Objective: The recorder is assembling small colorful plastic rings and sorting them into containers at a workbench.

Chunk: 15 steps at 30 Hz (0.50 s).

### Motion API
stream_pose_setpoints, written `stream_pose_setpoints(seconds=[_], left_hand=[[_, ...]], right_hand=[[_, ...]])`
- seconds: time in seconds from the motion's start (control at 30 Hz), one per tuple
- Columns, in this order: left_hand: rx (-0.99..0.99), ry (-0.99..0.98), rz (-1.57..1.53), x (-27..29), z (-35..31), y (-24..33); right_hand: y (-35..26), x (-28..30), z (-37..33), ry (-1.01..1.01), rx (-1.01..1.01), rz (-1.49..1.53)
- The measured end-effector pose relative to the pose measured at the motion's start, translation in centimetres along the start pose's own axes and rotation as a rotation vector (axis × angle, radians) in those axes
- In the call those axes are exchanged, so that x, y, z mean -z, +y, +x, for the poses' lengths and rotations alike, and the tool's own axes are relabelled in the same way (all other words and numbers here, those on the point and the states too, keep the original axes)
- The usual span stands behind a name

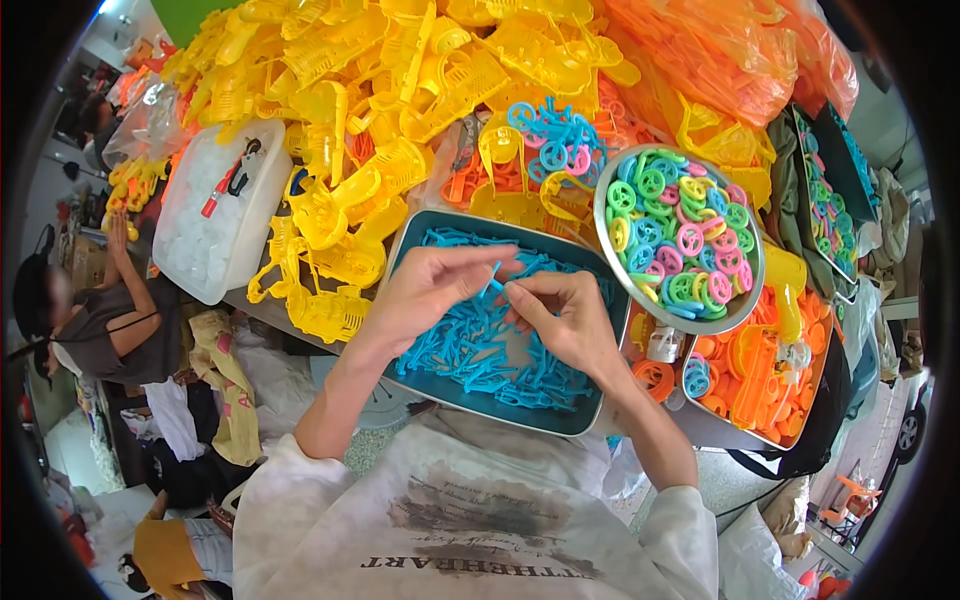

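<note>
A small blue plastic part [495, 283] is held between my hands, above a dark metal tray [490, 416]. My right hand [562, 315] pinches it between thumb and fingertips. From the other side, my left hand [435, 285] has its thumb and fingers closed around its upper end; the fingertips partly hide the grip. Many loose, thin blue plastic pieces [460, 345] fill the tray beneath both hands.
Yellow plastic shells [370, 190] are heaped beyond the tray. A round metal bowl [603, 235] of coloured small wheels stands at the right, above a box of orange parts [770, 400]. A white tub [215, 215] stands left. Another person [115, 320] sits at far left.
</note>
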<state>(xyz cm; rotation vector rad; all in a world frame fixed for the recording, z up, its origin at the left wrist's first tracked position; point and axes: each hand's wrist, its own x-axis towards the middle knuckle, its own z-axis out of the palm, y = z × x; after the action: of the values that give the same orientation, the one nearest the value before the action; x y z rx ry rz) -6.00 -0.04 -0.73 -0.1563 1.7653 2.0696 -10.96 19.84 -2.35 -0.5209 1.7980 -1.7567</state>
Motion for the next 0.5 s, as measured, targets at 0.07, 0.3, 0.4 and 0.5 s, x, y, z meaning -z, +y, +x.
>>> stream_pose_setpoints(seconds=[0.07,0.3,0.4,0.5], left_hand=[[-0.287,0.272,0.240,0.1,-0.2,0.0],[-0.248,0.382,0.273,-1.8,-0.7,0.7],[-0.274,0.378,0.237,-1.6,-0.2,0.9],[-0.340,0.382,0.302,-1.5,-0.7,1.4]], right_hand=[[0.5,0.0,0.0,0.009,-0.041,0.063],[0.1,-0.7,-0.2,0.062,0.074,0.007],[0.2,-0.3,-0.1,0.149,0.111,-0.020],[-0.3,-0.2,0.1,0.378,0.422,-0.265]])
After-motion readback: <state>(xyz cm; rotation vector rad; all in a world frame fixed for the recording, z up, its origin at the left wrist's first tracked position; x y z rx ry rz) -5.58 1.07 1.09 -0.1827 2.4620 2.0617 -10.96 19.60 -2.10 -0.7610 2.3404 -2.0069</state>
